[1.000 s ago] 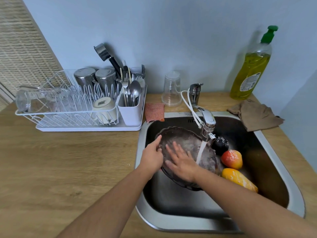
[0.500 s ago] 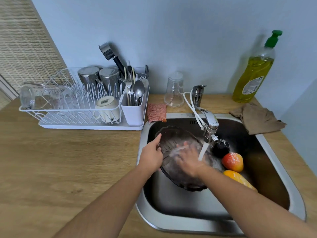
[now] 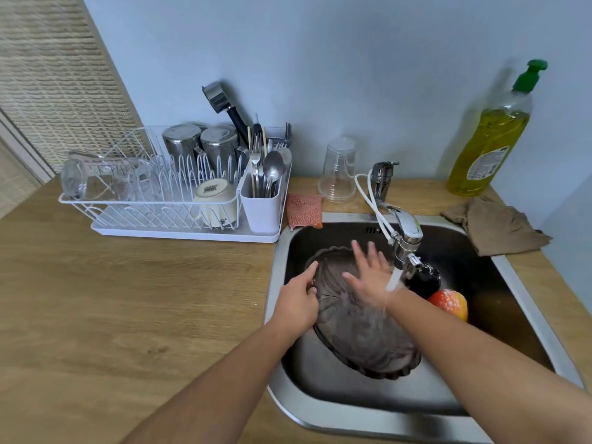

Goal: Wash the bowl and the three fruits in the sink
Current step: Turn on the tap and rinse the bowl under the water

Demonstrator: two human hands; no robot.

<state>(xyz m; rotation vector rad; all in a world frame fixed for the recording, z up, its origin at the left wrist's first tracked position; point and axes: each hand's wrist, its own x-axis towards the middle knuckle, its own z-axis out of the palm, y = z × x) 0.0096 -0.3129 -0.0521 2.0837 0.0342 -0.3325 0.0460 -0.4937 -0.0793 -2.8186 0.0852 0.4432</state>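
Water (image 3: 393, 278) from the tap (image 3: 405, 232) falls on the wrist side of the right hand (image 3: 368, 277), just beside the bowl (image 3: 362, 334). The bowl is inside the sink (image 3: 274, 283), tilted with its open side toward the person. I cannot tell if its lower edge rests on the sink floor.

The left hand (image 3: 296, 302) grips the left part of the wavy rim, its fingers curled around the edge. The right hand lies flat on the inner surface, its fingers (image 3: 356, 249) straight and spread, holding nothing.

The bowl is dark and half transparent, probably glass or hard plastic. I think it is stiff, somewhat heavy and very slippery now that it is wet. It may chip if it knocks against the steel or the tap. The rim seems the best place to hold, with the thumb on one face and the fingers on the other, because the waves give some grip.

Compared with half a second before, the right hand has moved up from the middle of the bowl toward the far rim. The left hand keeps the same place. The dark fruit (image 3: 424, 278) and the red-orange fruit (image 3: 450, 302) lie as before, to the right of the bowl. The yellow fruit is now hidden behind the right forearm.
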